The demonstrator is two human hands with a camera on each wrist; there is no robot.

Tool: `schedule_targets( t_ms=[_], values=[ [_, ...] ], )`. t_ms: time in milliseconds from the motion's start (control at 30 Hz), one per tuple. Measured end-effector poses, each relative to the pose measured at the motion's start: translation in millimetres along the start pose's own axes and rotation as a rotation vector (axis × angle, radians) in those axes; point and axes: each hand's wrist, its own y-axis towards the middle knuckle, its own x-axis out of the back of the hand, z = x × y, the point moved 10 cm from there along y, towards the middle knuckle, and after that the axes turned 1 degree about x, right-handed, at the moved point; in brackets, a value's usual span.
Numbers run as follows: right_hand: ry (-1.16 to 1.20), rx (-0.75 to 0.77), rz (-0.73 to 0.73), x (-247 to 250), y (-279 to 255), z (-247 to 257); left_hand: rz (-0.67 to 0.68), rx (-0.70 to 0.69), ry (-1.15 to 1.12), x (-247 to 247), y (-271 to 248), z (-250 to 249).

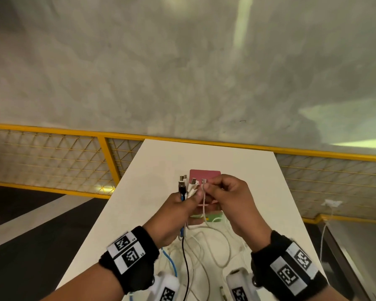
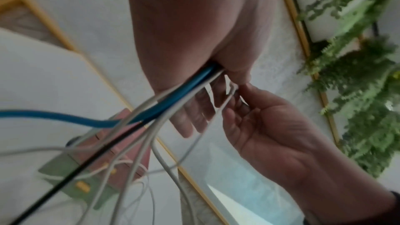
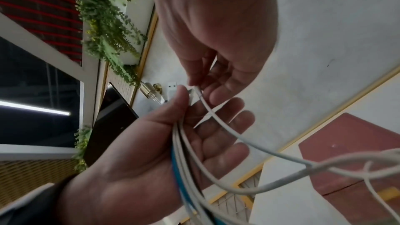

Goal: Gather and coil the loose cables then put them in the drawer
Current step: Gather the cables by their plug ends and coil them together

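Observation:
Above the white table (image 1: 156,170), my left hand (image 1: 188,197) grips a bundle of cables (image 1: 186,187): blue, black and several white ones, their plugs sticking up. In the left wrist view the blue cable (image 2: 184,95) and white ones leave its fist. My right hand (image 1: 207,189) pinches the plug end of one thin white cable (image 3: 216,115) beside the bundle; its thumb and forefinger (image 3: 194,78) close on the tip. The left hand (image 3: 184,95) pins the bundle under its thumb. The cables trail down in loose loops (image 1: 213,246) on the table. The pink and green drawer box (image 1: 204,174) stands just behind the hands.
The table is narrow, with a dark floor to its left and a yellow-framed mesh fence (image 1: 52,157) behind. A grey wall rises beyond. Hanging green plants (image 2: 357,74) show in the wrist views. A white socket with a cord (image 1: 331,203) sits at the right.

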Motion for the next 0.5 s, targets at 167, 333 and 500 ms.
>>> schedule_targets(
  t_ms=[167,333,500],
  values=[
    [0.166,-0.067,0.003,-6.4,-10.6,-4.9,-0.045,-0.019,-0.136,-2.2,4.3,3.0],
    [0.016,-0.162,-0.018,7.9,-14.5,-26.4,-0.136,-0.064,-0.213,18.8,6.6,-3.4],
    [-0.163,-0.444,0.241,-19.6,-30.9,-81.8,-0.222,-0.106,-0.217,29.9,7.3,-3.2]
  ],
)
